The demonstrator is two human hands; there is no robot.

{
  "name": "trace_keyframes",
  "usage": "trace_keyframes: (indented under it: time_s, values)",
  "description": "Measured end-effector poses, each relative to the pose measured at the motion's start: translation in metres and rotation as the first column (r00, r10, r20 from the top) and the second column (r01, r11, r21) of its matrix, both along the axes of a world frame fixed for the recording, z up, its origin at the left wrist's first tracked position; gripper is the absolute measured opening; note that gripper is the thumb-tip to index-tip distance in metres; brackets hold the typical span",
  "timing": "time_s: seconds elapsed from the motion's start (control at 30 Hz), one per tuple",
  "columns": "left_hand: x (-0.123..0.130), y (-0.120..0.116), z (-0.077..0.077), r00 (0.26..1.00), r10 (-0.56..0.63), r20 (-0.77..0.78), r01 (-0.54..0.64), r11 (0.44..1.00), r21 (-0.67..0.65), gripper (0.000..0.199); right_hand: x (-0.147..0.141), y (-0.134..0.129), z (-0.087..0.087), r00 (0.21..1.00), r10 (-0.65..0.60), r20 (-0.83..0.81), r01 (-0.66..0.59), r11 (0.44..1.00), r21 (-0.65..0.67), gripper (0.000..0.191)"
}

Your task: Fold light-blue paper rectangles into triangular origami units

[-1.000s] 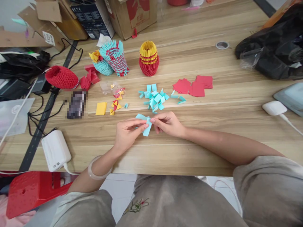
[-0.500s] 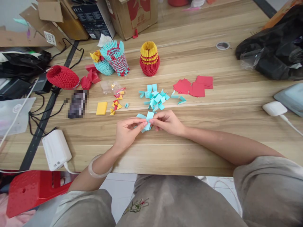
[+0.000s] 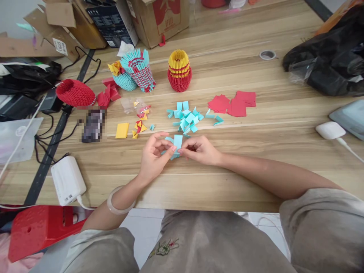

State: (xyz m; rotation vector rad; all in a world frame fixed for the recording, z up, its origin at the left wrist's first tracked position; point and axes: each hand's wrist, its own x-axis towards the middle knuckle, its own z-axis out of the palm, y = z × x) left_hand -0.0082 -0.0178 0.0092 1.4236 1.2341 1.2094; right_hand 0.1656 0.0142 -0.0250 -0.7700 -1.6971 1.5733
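Yellow paper (image 3: 136,103) shows through a clear bag (image 3: 126,105); both hands (image 3: 155,154) (image 3: 201,150) pinch blue paper (image 3: 178,140).

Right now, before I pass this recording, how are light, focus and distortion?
Head view: soft, diffuse light, faint shadows on the table; head view: left hand, right hand and blue paper strip fairly sharp; head view: picture edges look stretched; head view: dark object at left pixelated.
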Motion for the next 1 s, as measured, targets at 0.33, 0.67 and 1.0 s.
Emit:
trace_keyframes:
  time_s: [0.33, 0.67, 1.0]
  values:
    - [-0.0089, -0.0032, -0.0045, 0.879, 0.056, -0.474, 0.051, 0.976, 0.21, 0.011, 0.0, 0.0003, -0.0055, 0.971, -0.23, -0.059, 0.237, 0.956, 0.17, 0.025]
    - [-0.0066, -0.0009, 0.0017, 0.789, 0.165, -0.592, 0.167, 0.87, 0.465, 0.012, 0.0023, -0.0013, -0.0009, 0.97, -0.222, -0.1, 0.239, 0.786, 0.571, 0.011]
    - [-0.007, -0.0014, 0.0027, 0.806, 0.183, -0.563, 0.199, 0.812, 0.548, 0.01, 0.0009, 0.0016, -0.0025, 0.974, -0.063, -0.216, 0.13, 0.94, 0.315, 0.012]
